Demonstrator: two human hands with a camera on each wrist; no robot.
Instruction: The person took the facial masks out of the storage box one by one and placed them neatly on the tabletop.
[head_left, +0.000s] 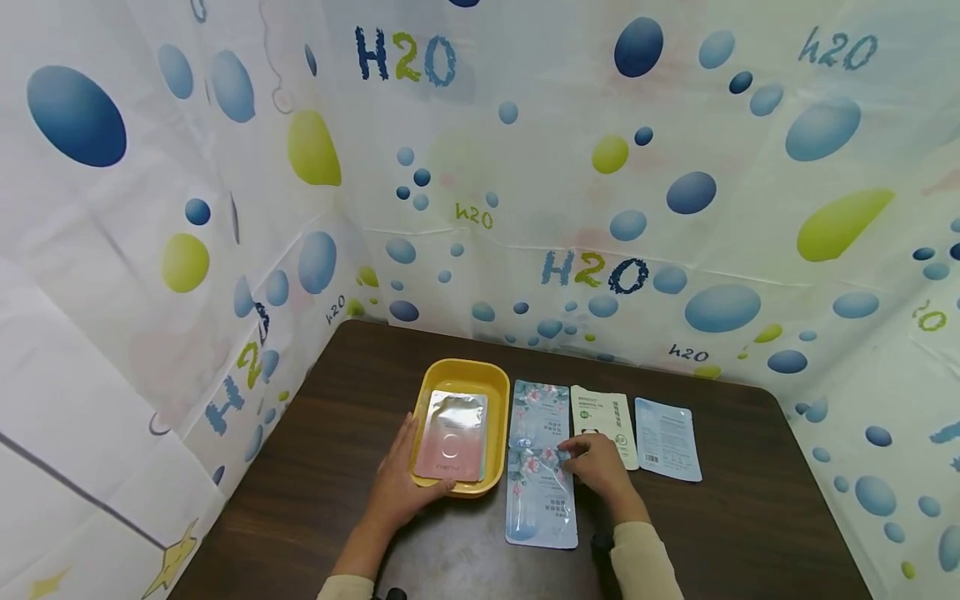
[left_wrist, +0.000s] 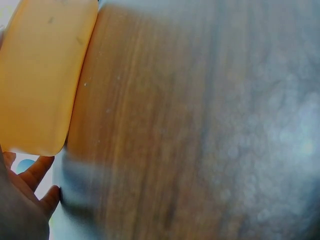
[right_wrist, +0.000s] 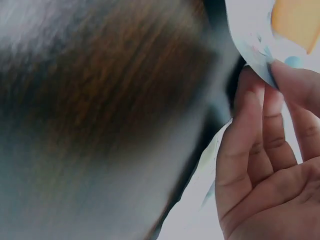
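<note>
My left hand (head_left: 400, 485) rests against the near left corner of a yellow plastic tray (head_left: 499, 433), fingers stretched along its side and thumb at the front rim. In the left wrist view its fingers (left_wrist: 36, 172) are spread beside the tray's wall (left_wrist: 45, 80). Inside the tray lies a pink, silvery-topped face mask packet (head_left: 452, 437). Between thumb and fingers, my right hand (head_left: 600, 467) pinches the right edge of a blue floral face mask packet (head_left: 540, 508); the right wrist view shows the pinched packet corner (right_wrist: 250, 50). Another blue floral packet (head_left: 538, 408) lies just beyond it.
Right of the floral packets lie a cream-green packet (head_left: 600, 408), partly behind my right hand, and a pale blue packet (head_left: 667, 437) with printed text. All rest on a dark wooden table (head_left: 750, 500). A bubble-patterned white curtain (head_left: 525, 167) hangs behind and beside it.
</note>
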